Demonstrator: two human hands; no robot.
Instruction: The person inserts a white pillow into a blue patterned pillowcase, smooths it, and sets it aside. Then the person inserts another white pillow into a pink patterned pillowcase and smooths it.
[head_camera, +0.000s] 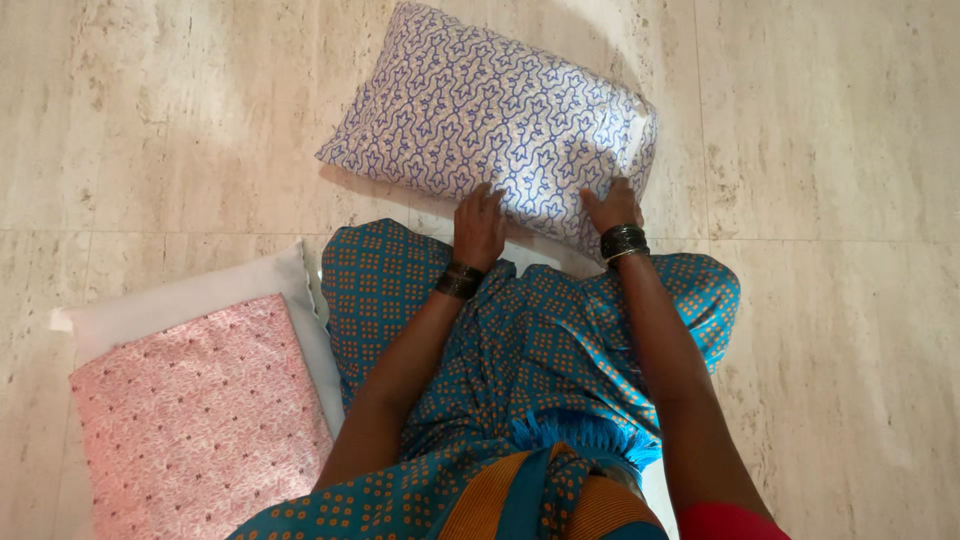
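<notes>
Pillow in a white case with blue squiggly print, lying flat on the pale marble-look floor right ahead of the knees, angled a bit. Plump, soft-looking, cotton-ish cover slightly wrinkled near the closer edge. Left hand spread flat on that near edge, fingers extended, pressing rather than grabbing. Right hand planted near the lower right corner, fingers curled over the fabric, maybe pinching the hem, hard to say for sure. Both placed like that probably to keep the stuffing from shifting inside the case. Dark bangles on both wrists. Off to the left, a bare white pillow with a folded pink dotted cover resting on top. Teal sari with orange dots over the lap.
</notes>
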